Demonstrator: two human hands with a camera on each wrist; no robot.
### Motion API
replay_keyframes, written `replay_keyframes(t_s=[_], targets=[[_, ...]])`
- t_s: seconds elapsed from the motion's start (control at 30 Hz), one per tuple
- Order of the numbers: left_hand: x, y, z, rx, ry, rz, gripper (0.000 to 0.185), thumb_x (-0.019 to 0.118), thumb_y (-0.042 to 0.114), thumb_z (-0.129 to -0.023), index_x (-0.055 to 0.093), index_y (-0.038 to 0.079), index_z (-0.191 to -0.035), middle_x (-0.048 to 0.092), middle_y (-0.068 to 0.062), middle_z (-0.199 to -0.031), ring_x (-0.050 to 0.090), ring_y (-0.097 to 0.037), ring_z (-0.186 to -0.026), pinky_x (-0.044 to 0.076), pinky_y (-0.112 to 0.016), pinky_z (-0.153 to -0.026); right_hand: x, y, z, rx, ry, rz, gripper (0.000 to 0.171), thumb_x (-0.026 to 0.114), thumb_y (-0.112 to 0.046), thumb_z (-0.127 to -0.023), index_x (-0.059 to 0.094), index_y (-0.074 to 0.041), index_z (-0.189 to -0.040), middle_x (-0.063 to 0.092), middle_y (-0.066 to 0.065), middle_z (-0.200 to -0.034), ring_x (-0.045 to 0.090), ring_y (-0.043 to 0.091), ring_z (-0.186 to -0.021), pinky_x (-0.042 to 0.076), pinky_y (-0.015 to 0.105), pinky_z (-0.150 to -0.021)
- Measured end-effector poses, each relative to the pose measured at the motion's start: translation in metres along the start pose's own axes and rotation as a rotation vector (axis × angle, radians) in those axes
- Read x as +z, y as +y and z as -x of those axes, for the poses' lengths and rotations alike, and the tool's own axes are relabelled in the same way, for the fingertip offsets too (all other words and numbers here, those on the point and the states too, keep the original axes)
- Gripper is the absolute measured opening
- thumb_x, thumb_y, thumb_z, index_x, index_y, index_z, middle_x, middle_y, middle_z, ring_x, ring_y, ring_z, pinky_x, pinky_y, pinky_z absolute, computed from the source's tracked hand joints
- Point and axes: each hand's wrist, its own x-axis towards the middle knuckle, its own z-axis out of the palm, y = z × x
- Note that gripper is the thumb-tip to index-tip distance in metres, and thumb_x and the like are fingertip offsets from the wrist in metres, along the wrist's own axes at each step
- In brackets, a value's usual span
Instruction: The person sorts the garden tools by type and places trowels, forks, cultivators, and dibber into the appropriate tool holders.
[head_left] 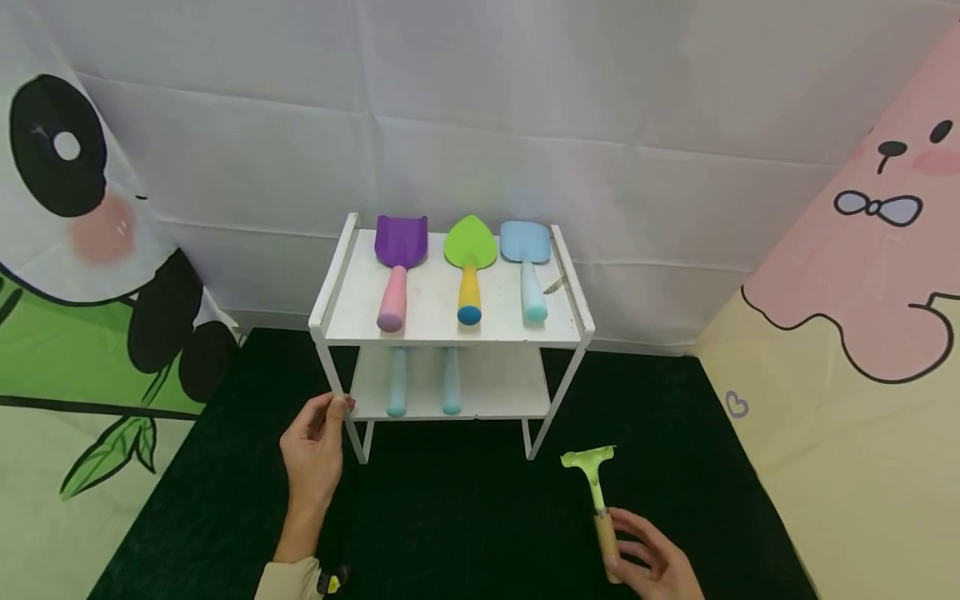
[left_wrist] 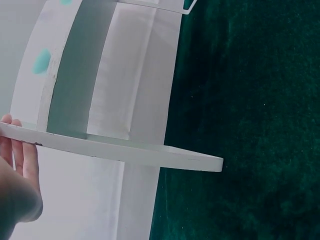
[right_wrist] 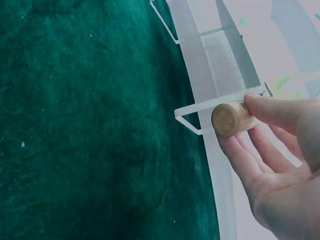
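Note:
My left hand (head_left: 313,450) grips the front left leg of a small white two-tier shelf (head_left: 431,333), level with its lower board. In the left wrist view, fingertips (left_wrist: 17,157) show around the white leg (left_wrist: 125,152). At the lower right, my right hand (head_left: 654,557) holds a small garden tool (head_left: 606,537) by its wooden handle, between thumb and fingers. Its light green T-shaped head (head_left: 588,457) points up towards the shelf. The right wrist view shows the round handle end (right_wrist: 226,121) pinched, with the green head mostly hidden behind the hand.
On the top board lie a purple shovel (head_left: 401,242) with pink handle, a green trowel (head_left: 471,242) with yellow handle, and a light blue shovel (head_left: 527,242). Two light blue handles (head_left: 397,383) stick out on the lower board. Dark green carpet (head_left: 450,517) surrounds the shelf; a white wall covering (head_left: 487,125) hangs behind.

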Motion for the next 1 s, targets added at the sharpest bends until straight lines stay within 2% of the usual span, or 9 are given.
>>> replay_keyframes(t_s=[0.53, 0.73, 1.0], targets=[[0.0, -0.002, 0.0, 0.027, -0.001, 0.009, 0.017, 0.06, 0.007, -0.104, 0.069, -0.006, -0.11, 0.071, 0.003, -0.099, 0.068, -0.007, -0.093, 0.05, -0.014, -0.094, 0.014, -0.014, -0.01, -0.157, -0.124, 0.082, 0.063, 0.071, -0.012, -0.096, 0.041, 0.0, -0.151, 0.041, 0.031, -0.148, 0.065, 0.014, -0.116, 0.058, 0.034, -0.093], [0.0, -0.002, 0.0, 0.027, -0.004, 0.01, 0.017, 0.059, 0.007, -0.104, 0.069, -0.006, -0.11, 0.071, 0.003, -0.099, 0.069, -0.008, -0.093, 0.051, -0.014, -0.094, 0.021, -0.023, -0.014, -0.171, -0.145, 0.077, 0.063, 0.072, -0.013, -0.096, 0.043, -0.003, -0.151, 0.041, 0.028, -0.151, 0.065, 0.017, -0.118, 0.058, 0.034, -0.094], [0.0, -0.003, 0.0, 0.031, -0.007, 0.012, 0.017, 0.059, 0.006, -0.104, 0.069, -0.006, -0.11, 0.071, 0.001, -0.099, 0.069, -0.008, -0.093, 0.051, -0.014, -0.094, 0.029, -0.036, -0.019, -0.139, -0.175, 0.057, 0.063, 0.074, -0.017, -0.095, 0.045, -0.009, -0.151, 0.04, 0.025, -0.152, 0.061, 0.031, -0.123, 0.059, 0.035, -0.091]])
